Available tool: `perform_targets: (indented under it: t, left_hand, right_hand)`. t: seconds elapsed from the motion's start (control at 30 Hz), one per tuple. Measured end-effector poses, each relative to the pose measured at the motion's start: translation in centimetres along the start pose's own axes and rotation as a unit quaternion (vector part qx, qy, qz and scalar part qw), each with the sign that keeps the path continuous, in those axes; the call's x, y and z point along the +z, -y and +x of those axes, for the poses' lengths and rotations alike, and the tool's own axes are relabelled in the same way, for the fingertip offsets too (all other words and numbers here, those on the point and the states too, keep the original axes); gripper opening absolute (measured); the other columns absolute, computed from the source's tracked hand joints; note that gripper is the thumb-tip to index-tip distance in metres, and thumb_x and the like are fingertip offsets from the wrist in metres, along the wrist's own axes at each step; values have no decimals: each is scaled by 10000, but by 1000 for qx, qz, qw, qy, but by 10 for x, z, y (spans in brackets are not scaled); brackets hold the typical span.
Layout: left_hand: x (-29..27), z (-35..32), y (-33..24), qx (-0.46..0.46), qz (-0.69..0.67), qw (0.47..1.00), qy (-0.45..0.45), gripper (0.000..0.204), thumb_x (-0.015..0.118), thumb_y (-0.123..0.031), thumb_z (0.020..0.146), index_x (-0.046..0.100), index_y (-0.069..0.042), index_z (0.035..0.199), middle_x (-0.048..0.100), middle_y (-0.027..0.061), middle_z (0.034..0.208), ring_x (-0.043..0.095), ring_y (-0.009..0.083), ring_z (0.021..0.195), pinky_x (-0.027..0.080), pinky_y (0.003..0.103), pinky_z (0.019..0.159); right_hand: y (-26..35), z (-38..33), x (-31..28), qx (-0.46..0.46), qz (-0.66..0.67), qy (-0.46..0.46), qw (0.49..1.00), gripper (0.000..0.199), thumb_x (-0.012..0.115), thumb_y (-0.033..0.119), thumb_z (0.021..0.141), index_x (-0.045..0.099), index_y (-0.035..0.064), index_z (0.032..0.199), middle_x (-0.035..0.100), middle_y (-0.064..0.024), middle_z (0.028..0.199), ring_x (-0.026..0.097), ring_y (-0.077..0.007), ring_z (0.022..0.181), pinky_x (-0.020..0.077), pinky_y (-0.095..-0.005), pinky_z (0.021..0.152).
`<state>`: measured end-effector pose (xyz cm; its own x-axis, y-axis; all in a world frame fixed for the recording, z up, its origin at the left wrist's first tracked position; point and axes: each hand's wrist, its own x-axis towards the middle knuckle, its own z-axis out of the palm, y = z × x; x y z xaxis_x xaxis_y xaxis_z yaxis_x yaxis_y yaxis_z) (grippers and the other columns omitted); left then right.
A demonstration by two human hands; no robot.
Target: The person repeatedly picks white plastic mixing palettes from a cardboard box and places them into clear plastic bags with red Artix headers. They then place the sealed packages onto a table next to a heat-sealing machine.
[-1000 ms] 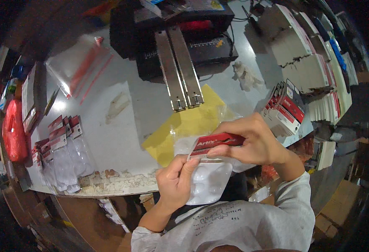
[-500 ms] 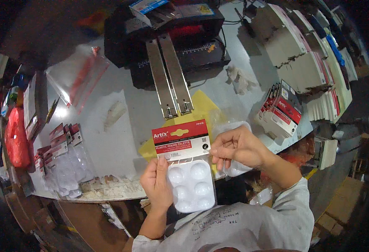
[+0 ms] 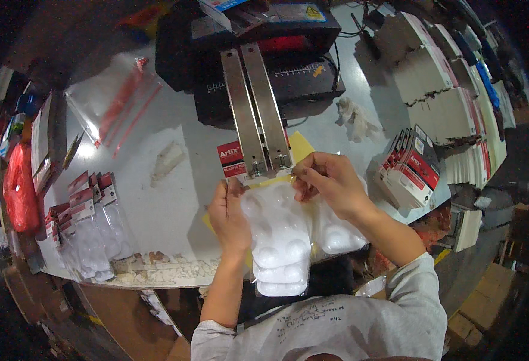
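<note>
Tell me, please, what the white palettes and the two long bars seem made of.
The white palettes look like glossy moulded plastic, judging by smooth rounded wells with soft highlights. The two long bars seem dull-faced metal, perhaps steel, since they gleam along the sides.

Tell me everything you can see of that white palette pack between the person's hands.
The palette pack is white with rounded wells, in glossy, clear wrapping that looks like thin plastic. Stepped lower edges suggest several overlapping trays. Its red-and-white card lies partly hidden beneath two metal bars. The near end seems to reach past the table. The left hand holds its upper left; the right hand's curled fingers seem to touch its upper right corner.
</note>
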<state>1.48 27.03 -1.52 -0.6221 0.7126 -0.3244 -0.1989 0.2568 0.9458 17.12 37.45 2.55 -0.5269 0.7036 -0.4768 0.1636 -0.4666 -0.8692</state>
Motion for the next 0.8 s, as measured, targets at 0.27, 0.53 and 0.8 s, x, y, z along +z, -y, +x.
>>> perform_targets:
  t: [0.27,0.53,0.8]
  left_hand:
    - [-9,-7,-3,44,35,996,-71,257,476,-223,942,549,-15,809,532,-12,775,451,80,748,386,235,724]
    - [-78,-9,-14,314,468,790,-242,268,569,-249,863,576,17,893,517,152,970,509,323,927,398,379,826]
    - [-11,-30,-16,123,345,929,53,236,679,-217,784,573,-13,834,489,108,911,510,271,913,400,360,790]
  right_hand:
    - [17,-20,-5,-187,-350,-106,912,149,526,116,864,589,10,780,595,-84,612,602,-186,512,491,-316,497]
    - [4,-80,-147,-258,-536,-399,698,488,576,296,844,468,10,1223,551,-182,1154,535,-315,1049,407,-383,868]
    - [0,-81,-174,-160,-613,-285,719,1118,776,544,506,291,74,1397,334,-138,1430,347,-274,1305,241,-455,991]
